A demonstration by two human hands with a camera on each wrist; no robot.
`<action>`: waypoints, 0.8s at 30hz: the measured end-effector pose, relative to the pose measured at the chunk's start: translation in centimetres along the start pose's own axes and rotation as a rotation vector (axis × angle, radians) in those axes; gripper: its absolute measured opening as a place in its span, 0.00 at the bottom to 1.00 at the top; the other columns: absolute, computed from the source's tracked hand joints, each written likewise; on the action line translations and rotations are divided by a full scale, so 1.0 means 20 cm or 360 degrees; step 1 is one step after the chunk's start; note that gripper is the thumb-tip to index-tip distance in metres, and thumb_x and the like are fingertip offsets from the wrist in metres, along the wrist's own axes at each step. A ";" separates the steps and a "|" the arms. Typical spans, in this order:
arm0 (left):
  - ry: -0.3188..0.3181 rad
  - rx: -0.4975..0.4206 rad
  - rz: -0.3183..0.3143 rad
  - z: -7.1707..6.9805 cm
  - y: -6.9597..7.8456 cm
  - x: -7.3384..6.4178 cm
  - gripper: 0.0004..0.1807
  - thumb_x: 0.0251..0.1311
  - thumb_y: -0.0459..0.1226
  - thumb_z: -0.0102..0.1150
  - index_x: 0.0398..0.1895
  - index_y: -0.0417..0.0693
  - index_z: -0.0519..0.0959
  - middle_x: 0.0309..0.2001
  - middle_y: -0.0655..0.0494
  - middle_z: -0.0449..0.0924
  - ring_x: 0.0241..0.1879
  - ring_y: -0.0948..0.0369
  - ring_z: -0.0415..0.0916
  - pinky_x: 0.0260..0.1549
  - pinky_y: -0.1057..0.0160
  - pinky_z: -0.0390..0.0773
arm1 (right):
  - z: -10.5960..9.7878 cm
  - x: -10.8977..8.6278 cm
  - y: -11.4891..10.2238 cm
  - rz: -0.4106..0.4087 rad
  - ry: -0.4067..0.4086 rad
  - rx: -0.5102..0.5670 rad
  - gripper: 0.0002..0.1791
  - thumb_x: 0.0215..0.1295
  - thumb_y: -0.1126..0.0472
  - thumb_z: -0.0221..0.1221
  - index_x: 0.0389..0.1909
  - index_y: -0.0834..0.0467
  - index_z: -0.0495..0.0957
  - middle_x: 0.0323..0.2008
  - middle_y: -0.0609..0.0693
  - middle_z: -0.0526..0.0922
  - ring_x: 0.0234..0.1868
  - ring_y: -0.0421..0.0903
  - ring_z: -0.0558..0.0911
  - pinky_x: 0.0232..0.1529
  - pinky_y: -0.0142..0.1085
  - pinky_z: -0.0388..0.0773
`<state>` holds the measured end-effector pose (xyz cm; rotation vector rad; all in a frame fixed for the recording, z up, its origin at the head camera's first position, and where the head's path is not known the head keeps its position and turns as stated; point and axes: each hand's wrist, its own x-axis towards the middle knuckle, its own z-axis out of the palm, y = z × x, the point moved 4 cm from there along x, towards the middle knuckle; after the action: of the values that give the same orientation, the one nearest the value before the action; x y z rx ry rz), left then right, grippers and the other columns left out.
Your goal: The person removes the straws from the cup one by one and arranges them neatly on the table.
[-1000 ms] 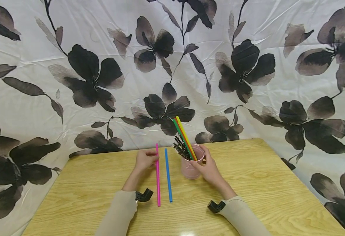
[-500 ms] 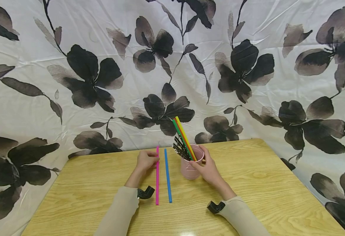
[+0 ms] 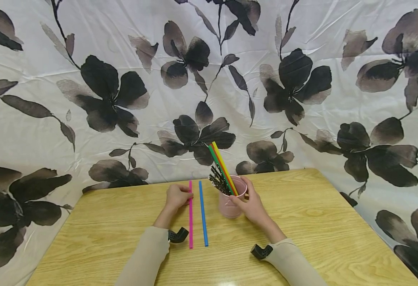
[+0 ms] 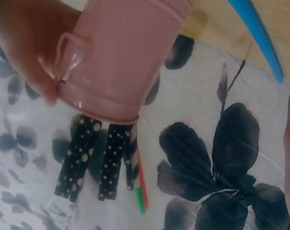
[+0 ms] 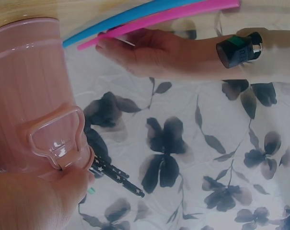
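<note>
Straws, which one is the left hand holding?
The pink straw: the left hand pinches it toward its far end. The blue straw beside it lies untouched, and the other straws lean in the cup.

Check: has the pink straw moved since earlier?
Yes, down: in head view, the pink straw's far end was above the table's back edge, now about level.

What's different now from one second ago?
The pink straw moved a little: in the head view its far end dropped lower and its near end slid slightly left. The left grip still holds it. Nothing was newly grabbed or let go. The blue straw and pink cup stayed put, the right grip still on the cup.
</note>
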<state>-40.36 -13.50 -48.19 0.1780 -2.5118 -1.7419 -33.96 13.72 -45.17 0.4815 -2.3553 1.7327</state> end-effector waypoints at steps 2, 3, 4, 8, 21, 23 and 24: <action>0.0007 0.0046 0.0016 0.00 0.00 0.00 0.12 0.39 0.27 0.66 0.32 0.34 0.80 0.25 0.48 0.78 0.19 0.59 0.77 0.15 0.65 0.76 | 0.00 0.00 0.00 -0.0006 0.0005 0.0002 0.42 0.50 0.46 0.61 0.64 0.42 0.49 0.56 0.55 0.65 0.53 0.54 0.68 0.46 0.46 0.69; 0.0009 0.0069 0.0029 0.00 0.01 0.00 0.12 0.39 0.28 0.66 0.31 0.34 0.80 0.25 0.48 0.78 0.18 0.59 0.77 0.15 0.65 0.76 | 0.00 0.00 0.00 -0.0008 0.0011 0.0004 0.42 0.50 0.46 0.61 0.64 0.42 0.50 0.56 0.55 0.65 0.53 0.53 0.68 0.46 0.46 0.68; 0.0012 0.0095 0.0041 0.00 0.01 0.00 0.12 0.38 0.28 0.66 0.31 0.34 0.80 0.24 0.49 0.79 0.18 0.60 0.76 0.14 0.66 0.76 | 0.00 0.00 0.00 -0.0011 0.0013 0.0005 0.42 0.50 0.46 0.61 0.64 0.42 0.50 0.56 0.55 0.65 0.53 0.53 0.67 0.46 0.46 0.68; 0.0031 0.0183 0.0068 0.01 0.01 0.00 0.12 0.38 0.29 0.67 0.30 0.34 0.80 0.23 0.49 0.78 0.15 0.62 0.75 0.14 0.66 0.75 | 0.00 0.00 0.00 -0.0023 0.0016 0.0010 0.42 0.50 0.47 0.61 0.64 0.43 0.50 0.56 0.57 0.65 0.53 0.55 0.68 0.45 0.46 0.70; 0.0111 0.0442 0.0183 0.00 0.02 0.00 0.11 0.37 0.33 0.68 0.27 0.39 0.82 0.22 0.54 0.79 0.18 0.65 0.73 0.18 0.68 0.74 | 0.00 0.00 0.01 0.0007 0.0026 -0.0018 0.43 0.49 0.45 0.61 0.64 0.44 0.50 0.56 0.56 0.65 0.49 0.53 0.71 0.44 0.44 0.71; 0.0116 0.0461 0.0174 0.00 0.03 0.00 0.11 0.36 0.33 0.68 0.28 0.39 0.82 0.22 0.55 0.79 0.18 0.64 0.73 0.19 0.68 0.74 | 0.00 0.00 0.01 0.0008 0.0028 -0.0029 0.42 0.49 0.45 0.62 0.64 0.43 0.50 0.56 0.57 0.65 0.49 0.53 0.71 0.44 0.44 0.70; 0.0116 0.0461 0.0169 0.01 0.03 0.00 0.11 0.37 0.33 0.68 0.28 0.40 0.82 0.22 0.55 0.79 0.18 0.64 0.73 0.19 0.68 0.74 | 0.00 0.00 0.02 0.0014 0.0029 -0.0035 0.42 0.49 0.45 0.62 0.64 0.41 0.50 0.56 0.57 0.65 0.49 0.53 0.71 0.45 0.44 0.70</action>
<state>-40.31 -13.17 -47.74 0.1202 -2.6541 -1.3040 -34.10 13.91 -45.47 0.4505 -2.3649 1.7062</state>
